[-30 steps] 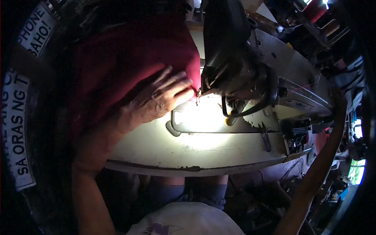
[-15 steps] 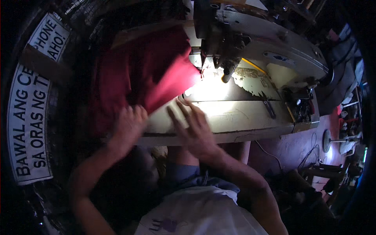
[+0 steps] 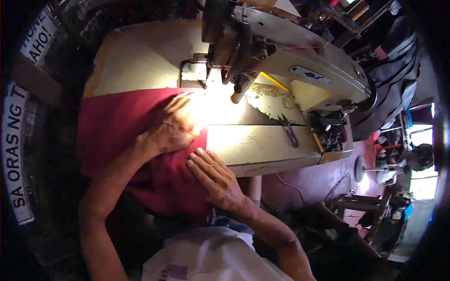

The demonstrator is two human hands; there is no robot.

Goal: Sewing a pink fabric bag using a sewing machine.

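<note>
A maroon cloth (image 3: 124,112) lies across the left part of the sewing machine table and hangs over its front edge toward my lap. My left hand (image 3: 173,129) is on the cloth close to the needle area, fingers bent and closed on it; strong light washes out its fingertips. Nearer to me, my right hand (image 3: 215,180) rests on the cloth by the table's front edge, fingers stretched out and flat. The sewing machine (image 3: 229,42) stands just beyond my hands, its lamp (image 3: 240,89) lighting the cloth's right edge.
Small thread snips (image 3: 288,131) lie on the table (image 3: 253,145) right of the cloth. A yellow stick (image 3: 275,81) rests by the machine arm. Small metal parts (image 3: 330,133) sit at the table's right end. Dark cloth (image 3: 391,89) hangs behind, and a fan (image 3: 360,168) stands farther right.
The cloth has come down toward me, uncovering the table's far left. My left hand has moved right and farther in; my right hand has come nearer and now lies on the cloth.
</note>
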